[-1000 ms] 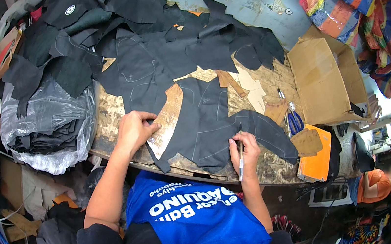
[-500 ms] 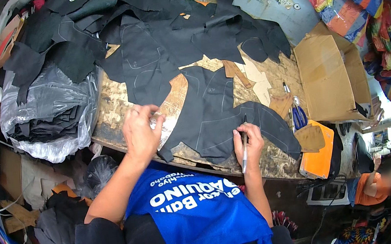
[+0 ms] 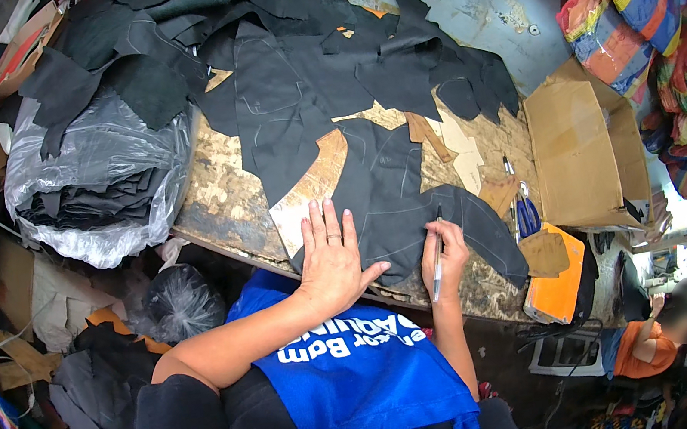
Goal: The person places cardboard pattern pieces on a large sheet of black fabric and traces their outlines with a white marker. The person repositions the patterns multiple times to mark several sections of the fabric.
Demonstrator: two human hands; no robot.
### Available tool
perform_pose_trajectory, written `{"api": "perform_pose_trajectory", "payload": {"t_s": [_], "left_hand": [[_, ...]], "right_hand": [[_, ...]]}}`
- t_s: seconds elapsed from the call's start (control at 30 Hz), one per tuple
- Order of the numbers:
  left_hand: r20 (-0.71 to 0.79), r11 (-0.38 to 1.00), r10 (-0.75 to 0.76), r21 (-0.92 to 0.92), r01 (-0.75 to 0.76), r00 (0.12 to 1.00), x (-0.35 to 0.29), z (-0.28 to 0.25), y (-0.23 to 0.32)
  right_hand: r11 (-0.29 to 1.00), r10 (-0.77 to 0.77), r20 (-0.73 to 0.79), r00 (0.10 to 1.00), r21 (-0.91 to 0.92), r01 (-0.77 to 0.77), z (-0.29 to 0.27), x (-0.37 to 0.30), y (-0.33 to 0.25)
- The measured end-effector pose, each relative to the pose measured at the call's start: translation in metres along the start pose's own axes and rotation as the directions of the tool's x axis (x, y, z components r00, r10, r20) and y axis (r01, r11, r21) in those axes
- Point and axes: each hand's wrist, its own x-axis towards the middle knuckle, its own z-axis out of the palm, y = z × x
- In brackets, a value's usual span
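Observation:
A black leather-like sheet with pale drawn outlines spreads over the worn wooden table. My left hand lies flat at its near edge, fingers stretched out and thumb pointing right. Its fingertips reach the lower end of a curved brown-and-white pattern piece, which lies on the sheet. Over to the right, my right hand grips a slim pen, with its tip end pointing away from me above the sheet. Whether the tip touches the sheet I cannot tell.
Black scraps cover the far table. A plastic bag of black pieces stands left. To the right are blue-handled scissors, an orange box and an open cardboard box. Someone in an orange top sits at lower right.
My left hand has come down from a raised, curled pose to lie flat, further right and nearer me. The pen stays in my right hand. The whole view has shifted slightly.

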Motion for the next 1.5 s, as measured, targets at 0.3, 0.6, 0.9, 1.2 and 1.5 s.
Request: {"api": "perform_pose_trajectory", "payload": {"t_s": [0.3,0.6,0.9,1.2,1.5], "left_hand": [[0.039,0.996,-0.064,-0.066,0.066,0.997,0.009,0.002,0.013],[0.028,0.987,-0.118,-0.110,0.121,0.993,0.016,0.004,0.018],[-0.004,0.989,-0.131,-0.073,0.130,0.991,0.015,0.007,0.019],[-0.011,0.956,-0.040,0.289,0.041,0.999,0.010,0.036,0.008],[0.267,0.977,0.135,0.124,-0.173,0.954,0.011,0.066,-0.002]], "right_hand": [[0.995,-0.085,-0.007,0.996,-0.046,0.085,0.000,0.001,-0.002],[0.999,0.019,-0.012,1.000,0.030,-0.018,0.000,0.000,0.003],[0.925,0.003,0.250,0.968,0.367,-0.098,-0.004,0.033,-0.051],[0.850,-0.451,0.561,0.694,0.507,0.142,0.057,0.038,-0.093],[0.853,-0.519,0.619,0.589,0.414,0.317,0.062,0.044,-0.104]]}}
